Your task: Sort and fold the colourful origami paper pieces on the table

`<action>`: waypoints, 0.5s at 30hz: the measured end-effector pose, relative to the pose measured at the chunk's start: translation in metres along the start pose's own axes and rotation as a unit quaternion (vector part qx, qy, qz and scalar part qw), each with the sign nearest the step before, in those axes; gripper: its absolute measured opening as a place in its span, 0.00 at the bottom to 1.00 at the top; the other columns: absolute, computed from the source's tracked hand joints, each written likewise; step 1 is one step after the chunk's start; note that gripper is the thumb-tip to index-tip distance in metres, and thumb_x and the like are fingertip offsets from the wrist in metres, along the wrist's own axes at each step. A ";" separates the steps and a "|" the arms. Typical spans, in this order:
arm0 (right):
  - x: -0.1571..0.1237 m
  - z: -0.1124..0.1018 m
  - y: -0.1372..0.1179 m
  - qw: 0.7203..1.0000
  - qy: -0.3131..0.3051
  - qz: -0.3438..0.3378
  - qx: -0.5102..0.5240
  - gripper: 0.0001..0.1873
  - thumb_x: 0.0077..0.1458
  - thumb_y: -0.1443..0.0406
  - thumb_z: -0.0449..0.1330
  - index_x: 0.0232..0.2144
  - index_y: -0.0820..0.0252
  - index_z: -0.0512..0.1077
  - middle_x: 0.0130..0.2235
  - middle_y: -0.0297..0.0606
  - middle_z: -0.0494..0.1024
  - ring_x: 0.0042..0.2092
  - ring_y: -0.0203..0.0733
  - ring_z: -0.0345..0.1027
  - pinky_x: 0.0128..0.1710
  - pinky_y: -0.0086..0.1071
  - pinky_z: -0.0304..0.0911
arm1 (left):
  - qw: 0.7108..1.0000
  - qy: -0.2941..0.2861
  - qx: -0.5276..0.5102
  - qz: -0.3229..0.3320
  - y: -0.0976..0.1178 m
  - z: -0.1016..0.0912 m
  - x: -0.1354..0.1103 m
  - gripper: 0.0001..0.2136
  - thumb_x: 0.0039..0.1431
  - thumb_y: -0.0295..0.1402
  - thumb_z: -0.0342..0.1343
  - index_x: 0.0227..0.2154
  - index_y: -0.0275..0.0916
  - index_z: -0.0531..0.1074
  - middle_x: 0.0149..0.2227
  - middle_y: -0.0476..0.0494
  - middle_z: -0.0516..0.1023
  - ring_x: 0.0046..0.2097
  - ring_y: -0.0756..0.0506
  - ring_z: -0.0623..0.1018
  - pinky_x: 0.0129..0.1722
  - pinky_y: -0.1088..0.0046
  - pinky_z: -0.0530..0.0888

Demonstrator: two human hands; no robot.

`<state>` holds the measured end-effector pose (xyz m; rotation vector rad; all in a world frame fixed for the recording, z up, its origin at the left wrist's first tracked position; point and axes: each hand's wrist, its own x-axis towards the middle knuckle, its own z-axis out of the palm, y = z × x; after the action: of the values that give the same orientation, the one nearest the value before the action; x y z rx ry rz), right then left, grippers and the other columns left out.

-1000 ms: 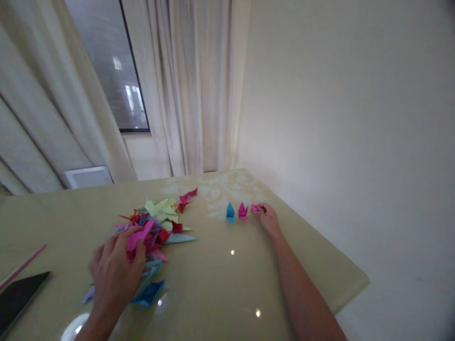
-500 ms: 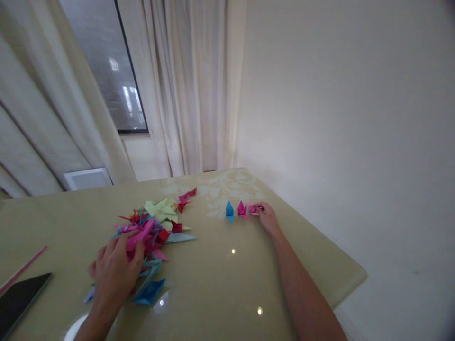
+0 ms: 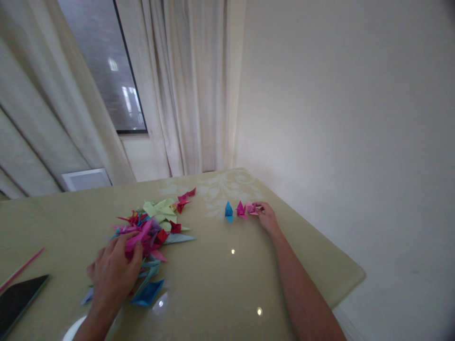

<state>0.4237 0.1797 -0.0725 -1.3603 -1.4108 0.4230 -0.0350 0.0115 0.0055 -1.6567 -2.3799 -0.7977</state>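
Observation:
A heap of folded paper figures (image 3: pixel 156 225) in pink, red, green and blue lies on the beige table (image 3: pixel 220 279). My left hand (image 3: pixel 113 270) rests on the near side of that heap, fingers curled over a pink folded piece (image 3: pixel 137 237). Far to the right, my right hand (image 3: pixel 267 218) is closed in a pinch on a small light pink paper figure (image 3: pixel 253 208). This figure stands last in a short row, beside a magenta figure (image 3: pixel 241 210) and a blue figure (image 3: pixel 229 211).
A dark phone or tablet (image 3: pixel 17 298) and a pink stick (image 3: pixel 21 270) lie at the left edge. A white round object (image 3: pixel 76 327) shows at the bottom. Curtains, a window and a plain wall stand behind the table, whose right edge runs near my forearm.
Almost nothing differs: both hands keep their places, the right fingers shift slightly on the light pink figure, and the view drifts a little.

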 end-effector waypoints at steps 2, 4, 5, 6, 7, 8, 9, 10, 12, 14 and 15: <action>0.000 0.000 0.000 1.000 0.004 0.000 -0.001 0.13 0.51 0.63 0.59 0.37 0.57 0.81 0.43 0.43 0.82 0.37 0.45 0.73 0.45 0.42 0.72 | 1.000 0.001 -0.001 0.004 0.001 0.000 0.000 0.23 0.72 0.44 0.43 0.57 0.39 0.75 0.58 0.28 0.77 0.57 0.23 0.75 0.54 0.35 0.72; 0.000 0.000 -0.001 1.000 0.008 0.000 -0.002 0.14 0.51 0.63 0.58 0.38 0.56 0.81 0.42 0.42 0.82 0.37 0.45 0.73 0.45 0.42 0.72 | 1.000 0.002 -0.001 0.003 0.001 0.000 -0.001 0.22 0.72 0.43 0.43 0.57 0.39 0.75 0.58 0.28 0.77 0.58 0.24 0.75 0.54 0.36 0.72; 0.000 0.000 -0.001 1.000 0.010 -0.001 -0.003 0.14 0.51 0.64 0.58 0.38 0.56 0.81 0.42 0.42 0.82 0.38 0.46 0.73 0.46 0.42 0.72 | 1.000 0.001 0.000 0.000 0.002 0.000 -0.001 0.22 0.73 0.43 0.43 0.57 0.39 0.74 0.58 0.28 0.77 0.58 0.24 0.75 0.55 0.36 0.72; 0.000 0.000 -0.002 1.000 0.013 -0.001 -0.004 0.14 0.50 0.64 0.58 0.37 0.56 0.81 0.42 0.42 0.82 0.38 0.46 0.73 0.46 0.42 0.72 | 1.000 0.000 0.001 -0.003 0.002 0.000 -0.001 0.22 0.73 0.43 0.42 0.57 0.39 0.74 0.59 0.29 0.77 0.58 0.24 0.75 0.55 0.36 0.72; 0.000 0.000 -0.002 1.000 0.016 -0.002 -0.005 0.14 0.50 0.64 0.57 0.37 0.56 0.80 0.42 0.42 0.82 0.38 0.46 0.73 0.46 0.42 0.71 | 1.000 -0.002 0.001 -0.006 0.002 -0.001 -0.001 0.22 0.73 0.43 0.42 0.57 0.39 0.74 0.59 0.29 0.77 0.58 0.24 0.74 0.55 0.36 0.72; 0.000 0.001 -0.003 1.000 0.020 -0.003 -0.006 0.15 0.49 0.64 0.57 0.37 0.56 0.80 0.42 0.42 0.82 0.38 0.46 0.73 0.46 0.43 0.71 | 1.000 -0.003 0.002 -0.008 0.002 -0.001 -0.001 0.22 0.73 0.43 0.42 0.57 0.39 0.74 0.59 0.29 0.77 0.59 0.24 0.74 0.55 0.36 0.72; -0.001 0.001 -0.004 1.000 0.024 -0.004 -0.008 0.15 0.49 0.64 0.57 0.37 0.56 0.80 0.42 0.42 0.82 0.38 0.46 0.73 0.46 0.43 0.71 | 1.000 -0.004 0.003 -0.008 0.002 -0.001 -0.001 0.22 0.73 0.43 0.42 0.57 0.39 0.74 0.59 0.29 0.77 0.59 0.24 0.74 0.56 0.37 0.72; -0.001 0.001 -0.006 1.000 0.029 -0.005 -0.009 0.15 0.49 0.65 0.56 0.37 0.57 0.80 0.41 0.42 0.82 0.38 0.46 0.73 0.47 0.43 0.71 | 1.000 -0.004 0.003 -0.006 0.001 -0.001 -0.001 0.22 0.73 0.44 0.42 0.57 0.39 0.74 0.59 0.29 0.77 0.59 0.24 0.74 0.56 0.37 0.71; -0.002 0.001 -0.010 0.999 0.042 -0.009 -0.012 0.16 0.48 0.65 0.56 0.37 0.57 0.80 0.41 0.42 0.82 0.38 0.46 0.72 0.46 0.42 0.71 | 1.000 -0.005 0.005 -0.001 -0.003 0.002 0.001 0.23 0.73 0.45 0.43 0.57 0.39 0.75 0.59 0.28 0.77 0.59 0.23 0.74 0.55 0.37 0.72; -0.003 -0.002 -0.017 0.998 0.064 -0.013 -0.017 0.17 0.49 0.65 0.55 0.38 0.58 0.80 0.40 0.42 0.81 0.38 0.46 0.72 0.46 0.42 0.71 | 1.000 -0.009 0.005 0.015 -0.009 0.007 0.003 0.24 0.71 0.48 0.46 0.56 0.38 0.76 0.58 0.28 0.77 0.57 0.23 0.75 0.54 0.38 0.73; -0.003 -0.005 -0.021 0.996 0.080 -0.017 -0.019 0.17 0.50 0.65 0.55 0.39 0.58 0.80 0.41 0.43 0.81 0.38 0.47 0.72 0.46 0.42 0.70 | 0.999 -0.015 0.001 0.030 -0.012 0.010 0.004 0.24 0.70 0.48 0.47 0.55 0.38 0.76 0.57 0.28 0.78 0.56 0.24 0.76 0.54 0.41 0.73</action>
<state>0.4170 0.1693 -0.0543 -1.3686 -1.3133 0.2606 -0.0458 0.0171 -0.0059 -1.7418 -2.3377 -0.7664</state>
